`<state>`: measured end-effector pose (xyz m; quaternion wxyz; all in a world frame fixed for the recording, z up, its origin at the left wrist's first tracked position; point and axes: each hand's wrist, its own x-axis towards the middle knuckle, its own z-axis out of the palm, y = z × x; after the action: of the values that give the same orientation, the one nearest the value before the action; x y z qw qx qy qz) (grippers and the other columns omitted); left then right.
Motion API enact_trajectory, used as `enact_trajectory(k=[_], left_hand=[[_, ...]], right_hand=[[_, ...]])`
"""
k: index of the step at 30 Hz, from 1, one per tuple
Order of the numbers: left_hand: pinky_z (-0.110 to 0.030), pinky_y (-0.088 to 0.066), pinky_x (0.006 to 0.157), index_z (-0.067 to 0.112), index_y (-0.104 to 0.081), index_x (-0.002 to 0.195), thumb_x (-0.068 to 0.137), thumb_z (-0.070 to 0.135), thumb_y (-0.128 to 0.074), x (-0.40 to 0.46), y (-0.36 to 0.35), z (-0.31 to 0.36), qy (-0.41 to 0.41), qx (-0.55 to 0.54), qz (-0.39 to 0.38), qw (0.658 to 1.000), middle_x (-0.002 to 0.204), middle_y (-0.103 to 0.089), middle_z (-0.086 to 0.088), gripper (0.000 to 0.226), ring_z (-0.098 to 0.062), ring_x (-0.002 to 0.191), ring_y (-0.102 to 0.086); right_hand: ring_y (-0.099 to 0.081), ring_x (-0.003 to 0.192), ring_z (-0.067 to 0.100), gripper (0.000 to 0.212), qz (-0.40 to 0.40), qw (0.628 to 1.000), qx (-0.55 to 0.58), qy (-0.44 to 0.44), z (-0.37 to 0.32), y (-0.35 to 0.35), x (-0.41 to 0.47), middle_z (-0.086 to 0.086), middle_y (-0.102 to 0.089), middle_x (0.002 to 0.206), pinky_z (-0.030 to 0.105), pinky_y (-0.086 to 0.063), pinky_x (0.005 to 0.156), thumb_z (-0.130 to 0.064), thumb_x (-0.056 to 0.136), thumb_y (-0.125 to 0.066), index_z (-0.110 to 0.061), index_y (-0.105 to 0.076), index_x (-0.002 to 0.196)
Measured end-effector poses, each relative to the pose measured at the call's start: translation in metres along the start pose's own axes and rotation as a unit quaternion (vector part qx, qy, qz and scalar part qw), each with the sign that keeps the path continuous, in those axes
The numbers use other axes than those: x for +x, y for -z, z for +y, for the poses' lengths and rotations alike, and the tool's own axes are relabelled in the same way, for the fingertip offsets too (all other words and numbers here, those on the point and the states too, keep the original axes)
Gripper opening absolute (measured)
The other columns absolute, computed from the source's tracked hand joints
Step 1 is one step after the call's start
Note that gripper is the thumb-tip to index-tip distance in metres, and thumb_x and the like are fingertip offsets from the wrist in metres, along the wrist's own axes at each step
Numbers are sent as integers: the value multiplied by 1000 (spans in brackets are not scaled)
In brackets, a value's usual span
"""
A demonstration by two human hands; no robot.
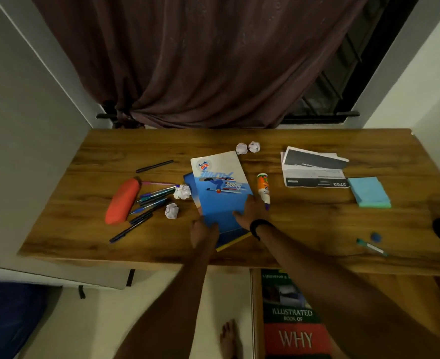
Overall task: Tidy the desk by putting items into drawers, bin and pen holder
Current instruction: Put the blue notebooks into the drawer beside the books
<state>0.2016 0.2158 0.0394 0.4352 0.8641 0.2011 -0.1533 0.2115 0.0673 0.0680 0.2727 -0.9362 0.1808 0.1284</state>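
Observation:
A blue and white notebook [220, 187] lies on top of another blue book [189, 180] in the middle of the wooden desk [304, 224]. My left hand [202, 230] grips the stack's near left corner. My right hand [250, 213] lies flat on the notebook's near right part, fingers spread. To the left lie a red pencil case [123, 200], several pens [149, 203] and crumpled paper balls [182, 191]. A glue bottle [263, 187] lies just right of the notebook.
Two paper balls [247, 147] sit behind the notebook. Printed papers [314, 172] and blue sticky notes [369, 193] are at the right, a marker [371, 246] and its cap [376, 237] near the front right. An open drawer [255, 314] below holds a book [294, 320].

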Motion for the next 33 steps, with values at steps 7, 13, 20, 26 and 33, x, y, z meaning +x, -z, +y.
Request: enact_trajectory(k=[7, 13, 20, 26, 33], left_hand=[[-32, -46, 77, 15, -65, 114, 94, 25, -49, 13, 9, 16, 32, 11, 2, 999, 115, -66, -11, 28, -30, 104, -61], [-42, -44, 99, 3, -44, 131, 86, 27, -60, 40, -24, 23, 68, -10, -2, 998, 127, -50, -13, 54, -35, 121, -49], [-39, -51, 79, 16, -68, 91, 80, 18, -50, 33, -37, 45, 38, 3, 46, 998, 107, -69, -8, 20, -24, 98, -66], [-33, -53, 71, 11, -54, 100, 91, 20, -49, 39, -40, 32, 164, 2, 48, 985, 105, -57, -9, 13, -23, 88, -66], [-36, -38, 90, 7, -44, 136, 93, 5, -57, 10, 5, 26, 45, -201, -154, 966, 136, -47, -13, 45, -33, 126, -45]], right_hand=[[-39, 130, 34, 103, 13, 992, -25, -125, 24, -1, 23, 15, -39, 142, 47, -42, 105, -54, 61, -80, -13, -30, 141], [-58, 99, 16, 59, 92, 956, 263, -97, 46, 20, 12, -8, -57, 107, 29, -54, 72, -21, 66, -83, -27, -51, 116], [-69, 95, 23, 22, 125, 776, 615, -57, 76, 93, -11, 11, -71, 110, 33, -55, 78, -9, 83, -71, -13, -70, 105], [-66, 108, 32, 28, 85, 735, 673, 2, 89, 153, -12, 15, -65, 125, 53, -54, 90, -28, 95, -57, -15, -64, 119], [-70, 98, 26, 37, 70, 846, 526, 45, 68, 215, 14, 11, -71, 113, 45, -53, 89, -29, 88, -68, -8, -64, 117]])
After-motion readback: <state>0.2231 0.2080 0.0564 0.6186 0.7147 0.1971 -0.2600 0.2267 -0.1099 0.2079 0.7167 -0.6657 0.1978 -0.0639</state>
